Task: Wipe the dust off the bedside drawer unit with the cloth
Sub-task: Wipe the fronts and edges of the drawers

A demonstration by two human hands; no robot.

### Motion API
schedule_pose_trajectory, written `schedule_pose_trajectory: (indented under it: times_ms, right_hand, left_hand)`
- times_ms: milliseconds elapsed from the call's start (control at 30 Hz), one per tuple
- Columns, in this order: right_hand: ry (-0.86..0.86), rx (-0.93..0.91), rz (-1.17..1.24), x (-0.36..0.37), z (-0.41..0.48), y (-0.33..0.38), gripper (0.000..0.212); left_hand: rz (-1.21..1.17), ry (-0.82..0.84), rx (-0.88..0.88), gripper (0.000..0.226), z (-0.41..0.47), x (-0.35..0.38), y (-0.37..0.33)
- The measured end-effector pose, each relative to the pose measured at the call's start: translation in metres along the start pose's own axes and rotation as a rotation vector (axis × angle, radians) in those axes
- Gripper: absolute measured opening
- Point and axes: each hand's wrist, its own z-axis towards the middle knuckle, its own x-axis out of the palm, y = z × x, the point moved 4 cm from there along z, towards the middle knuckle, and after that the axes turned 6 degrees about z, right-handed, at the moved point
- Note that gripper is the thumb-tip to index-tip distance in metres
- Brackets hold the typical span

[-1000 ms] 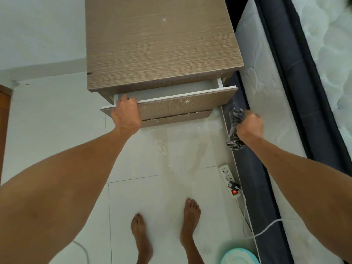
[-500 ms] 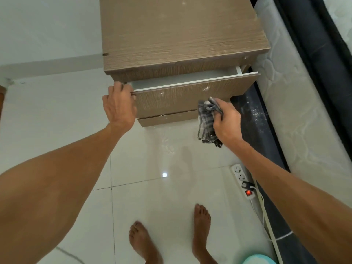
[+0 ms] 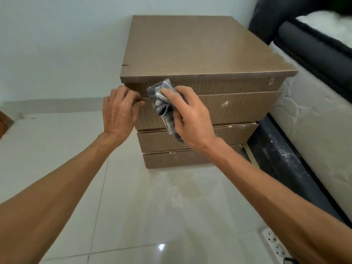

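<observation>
The brown wood-grain bedside drawer unit [image 3: 200,60] stands on the pale glossy tiled floor [image 3: 148,206], its right side close against the bed with the white quilted mattress [image 3: 308,119] and dark frame. Its front faces the person, and three drawer fronts are stacked under the top board, each running left to right. The top drawer front [image 3: 238,106] looks pushed in or nearly so.

By my reading the wiping has barely started on the front. A white smear [image 3: 225,104] sits on the top drawer front to the right of the cloth, pale crumbs line the upper edges of the two lower fronts, and a few faint specks show on the top board. The right-hand stretch of the front and both lower drawers appear unwiped; whether the top has been done I cannot tell.

The right hand [image 3: 187,116] is closed around the crumpled grey-and-white checked cloth [image 3: 162,101], pressing its bunched upper end against the left part of the front, at the seam above the top drawer. The cloth's long axis runs roughly up and down, its loose tail hanging below the palm.

The left hand [image 3: 119,113] is curled, fingertips on the top drawer's left edge, holding nothing else.
</observation>
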Motion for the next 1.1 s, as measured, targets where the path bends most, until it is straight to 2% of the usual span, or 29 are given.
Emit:
schedule_pose_trajectory:
  times_ms: [100, 233, 433, 600, 767, 933, 1100]
  right_hand:
    - [-0.105, -0.196, -0.173, 0.03, 0.008, 0.007, 0.041]
    - [-0.24, -0.41, -0.334, 0.083, 0.01, -0.002, 0.043]
    - [-0.258, -0.346, -0.508, 0.138, -0.004, -0.026, 0.058]
    - [-0.162, -0.36, -0.652, 0.138, -0.006, -0.046, 0.058]
    - [-0.098, -0.431, -0.735, 0.125, -0.013, -0.067, 0.077]
    - [-0.08, -0.429, -0.751, 0.104, -0.031, -0.097, 0.072]
    - [-0.114, -0.352, -0.76, 0.071, -0.044, -0.131, 0.065]
  left_hand:
    - [-0.001, -0.106, 0.082, 0.016, -0.005, 0.009, 0.008]
    - [-0.034, -0.233, 0.069, 0.02, -0.013, 0.02, 0.015]
    - [-0.037, -0.318, 0.033, 0.021, -0.024, 0.022, 0.017]
    - [0.073, -0.266, 0.07, 0.021, -0.025, 0.019, 0.015]
    - [0.191, -0.289, 0.17, 0.013, -0.024, 0.014, 0.007]
    - [0.215, -0.255, 0.227, 0.02, -0.026, 0.021, -0.014]
    - [0.226, -0.233, 0.233, 0.026, -0.014, 0.031, -0.047]
